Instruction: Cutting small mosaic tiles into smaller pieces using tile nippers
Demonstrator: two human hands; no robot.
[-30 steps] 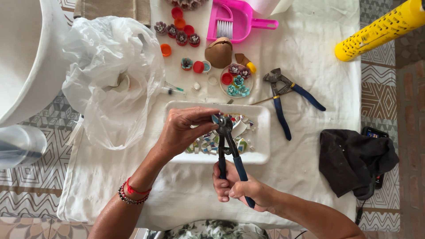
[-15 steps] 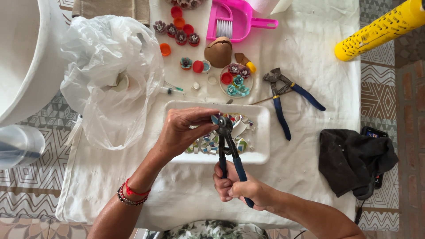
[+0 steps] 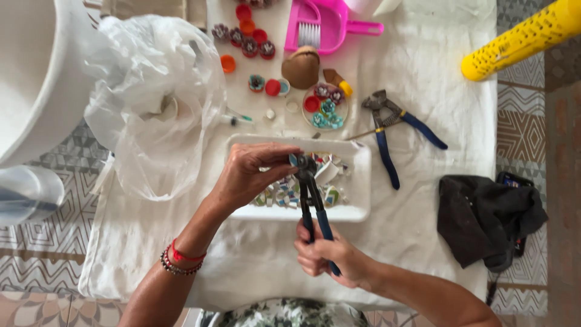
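Down near the person's body, the right hand (image 3: 330,257) is clenched around the blue handles of a pair of nippers (image 3: 311,197), whose dark head points away toward the far side. Just left of that head, the left hand (image 3: 251,175) pinches a small piece (image 3: 295,160) between thumb and fingertips, pressed right against the nipper head; how the jaws stand on it is too small to tell. Both meet over a white rectangular tray (image 3: 360,181) holding a heap of small coloured fragments (image 3: 284,195). The tray sits on a white cloth (image 3: 423,200) spread over a patterned tile floor. Right of the tray lies a second pair of blue-handled nippers (image 3: 393,130), and further right a dark crumpled rag (image 3: 484,221). Left of the tray a clear plastic bag (image 3: 151,103) bulges. On the far side are bottle caps (image 3: 248,36), a small round dish (image 3: 324,109) and a pink dustpan with brush (image 3: 321,27). A yellow perforated tube (image 3: 526,39) lies at the far right.
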